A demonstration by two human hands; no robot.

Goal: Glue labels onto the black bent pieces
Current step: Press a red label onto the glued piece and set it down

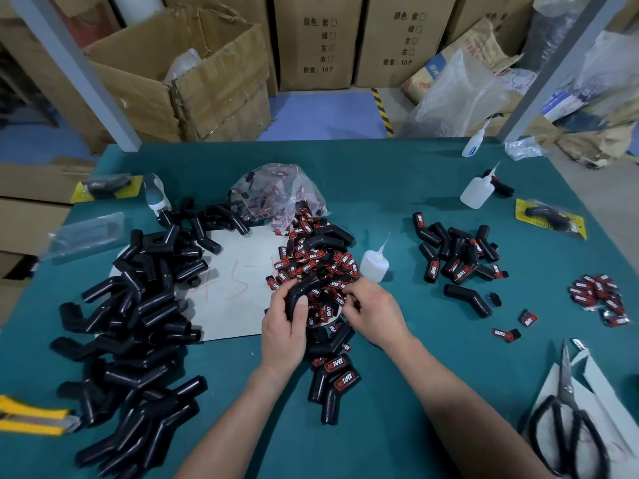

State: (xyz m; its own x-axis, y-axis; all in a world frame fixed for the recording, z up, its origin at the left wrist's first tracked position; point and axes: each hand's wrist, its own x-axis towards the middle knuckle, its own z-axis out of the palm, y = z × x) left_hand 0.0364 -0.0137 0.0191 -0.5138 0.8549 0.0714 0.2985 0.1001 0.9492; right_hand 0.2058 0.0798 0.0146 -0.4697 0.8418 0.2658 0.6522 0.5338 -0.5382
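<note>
Left hand (283, 326): curled round a black bent piece (304, 288), held over the label pile (318, 267).
Right hand (375, 314): fingers curled at the pile's near edge; contents cannot be told.
Glue bottle (374, 262): stood upright just beside the pile.

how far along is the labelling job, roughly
Done: a cluster of labelled pieces on the right, and a few labelled ones between the forearms. In hand: the left hand grips a bent piece, and the right hand has its fingers in the label pile. Left: the big heap of bare pieces on the left, so most remains.
</note>
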